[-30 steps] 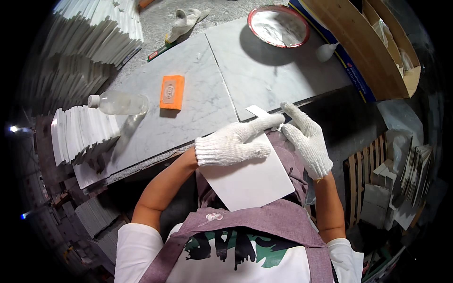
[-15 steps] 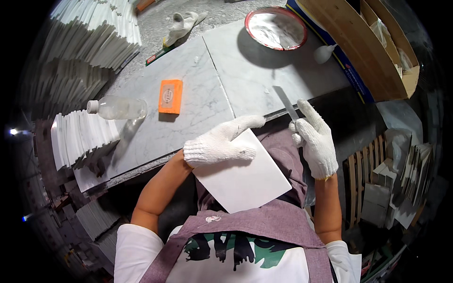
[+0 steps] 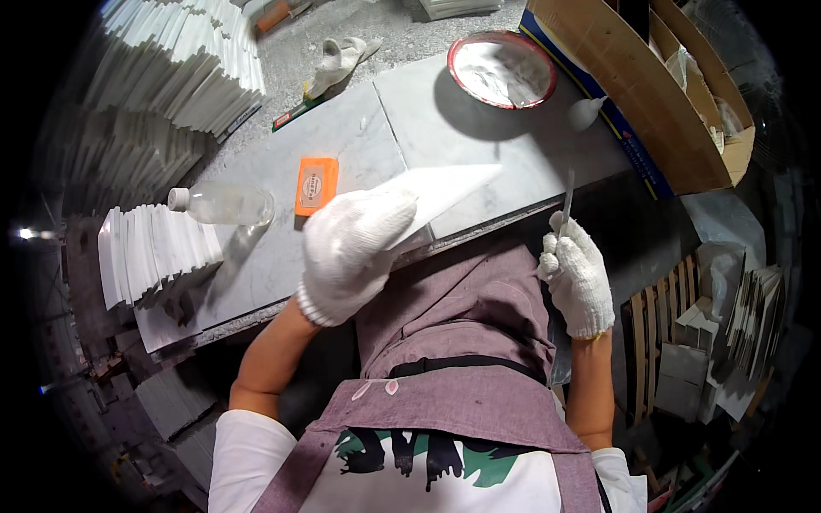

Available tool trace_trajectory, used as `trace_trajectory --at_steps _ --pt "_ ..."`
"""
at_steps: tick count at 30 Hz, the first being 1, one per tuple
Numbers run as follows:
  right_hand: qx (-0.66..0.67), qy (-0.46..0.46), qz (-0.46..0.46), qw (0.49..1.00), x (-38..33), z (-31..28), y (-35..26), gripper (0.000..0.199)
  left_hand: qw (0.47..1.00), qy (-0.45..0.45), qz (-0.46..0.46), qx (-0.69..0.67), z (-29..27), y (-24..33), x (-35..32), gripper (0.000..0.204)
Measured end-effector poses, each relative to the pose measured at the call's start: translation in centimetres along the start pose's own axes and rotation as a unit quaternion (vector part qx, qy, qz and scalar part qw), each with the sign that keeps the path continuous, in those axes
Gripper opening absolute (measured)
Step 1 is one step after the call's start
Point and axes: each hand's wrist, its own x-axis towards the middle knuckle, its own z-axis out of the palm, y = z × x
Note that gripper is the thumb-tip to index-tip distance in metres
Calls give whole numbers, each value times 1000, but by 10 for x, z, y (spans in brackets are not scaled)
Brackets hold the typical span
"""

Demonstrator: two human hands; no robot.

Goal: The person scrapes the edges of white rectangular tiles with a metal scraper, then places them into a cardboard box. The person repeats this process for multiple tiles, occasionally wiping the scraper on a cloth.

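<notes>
My left hand [image 3: 355,248], in a white knit glove, grips a white square tile [image 3: 449,188] and holds it tilted over the near edge of the marble slab. The tile shows foreshortened, and part of it lies behind the glove. My right hand [image 3: 580,278], gloved the same way, pinches a thin metal blade [image 3: 569,195] that points up, seen almost edge-on. Just beyond my left glove lies an orange block [image 3: 316,184] on the slab. A red-rimmed bowl [image 3: 502,72] with white paste stands farther back.
A clear bottle [image 3: 224,203] lies at left beside a row of stacked white tiles [image 3: 158,252]. More tile stacks [image 3: 188,64] rise behind. At back right are a cardboard box [image 3: 633,94] and a white bulb with a nozzle [image 3: 586,113]. A glove [image 3: 338,64] rests on the marble slab's [image 3: 445,124] far side.
My left hand has lifted the tile off my lap and tipped it up toward the slab. The blade in my right hand has turned more upright and edge-on.
</notes>
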Motion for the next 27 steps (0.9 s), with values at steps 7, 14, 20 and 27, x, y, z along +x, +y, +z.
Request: trace_trajectory --at_steps 7,14,20,27 --pt "-94 43 -24 994 -2 -1 7 35 982 -15 62 177 48 -8 -12 41" --pt "-83 45 -53 994 -8 7 10 37 977 -45 57 198 98 -14 -40 49" --pt "-96 34 -93 990 -10 -5 21 42 944 -245 -50 215 97 -7 -37 77" --pt "-204 -14 -150 967 -35 15 19 47 887 -146 -385 -210 102 41 -8 49"
